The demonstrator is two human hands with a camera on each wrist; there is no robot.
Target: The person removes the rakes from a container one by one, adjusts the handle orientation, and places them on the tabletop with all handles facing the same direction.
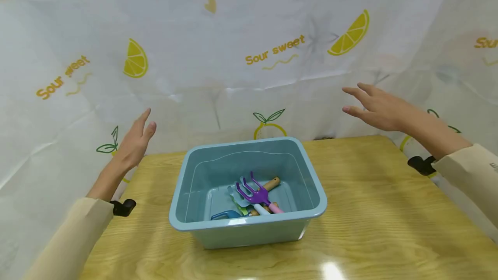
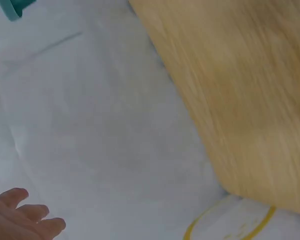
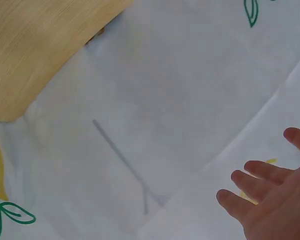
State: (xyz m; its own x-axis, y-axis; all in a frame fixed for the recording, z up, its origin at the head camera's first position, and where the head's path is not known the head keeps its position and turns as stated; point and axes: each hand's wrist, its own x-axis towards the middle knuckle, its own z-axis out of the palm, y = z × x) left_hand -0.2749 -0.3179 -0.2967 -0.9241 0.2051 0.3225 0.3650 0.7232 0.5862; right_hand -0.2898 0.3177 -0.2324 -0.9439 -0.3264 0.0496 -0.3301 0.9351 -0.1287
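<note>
My left hand (image 1: 134, 144) is raised over the table's left side with its fingers extended, holding nothing. Over on the right, my right hand (image 1: 379, 106) hovers with fingers spread and nothing in them. Between the hands, well apart from both, a blue-grey plastic basin (image 1: 253, 234) stands on the table. Inside it lie several small garden tools: a purple hand rake (image 1: 258, 195) with a pink handle on top, a light-blue tool (image 1: 261, 209) beneath it, a dark-blue one (image 1: 227, 214) at the front, and a wooden handle (image 1: 272, 183) toward the back. Some tools are partly covered by others.
The wood-grain table (image 1: 362, 211) extends to both sides of the basin. Behind it hangs a white cloth (image 1: 233, 77) with lemon prints and lettering, also falling past the table's left and right edges. Each wrist carries a black mount, such as the left mount (image 1: 123, 208).
</note>
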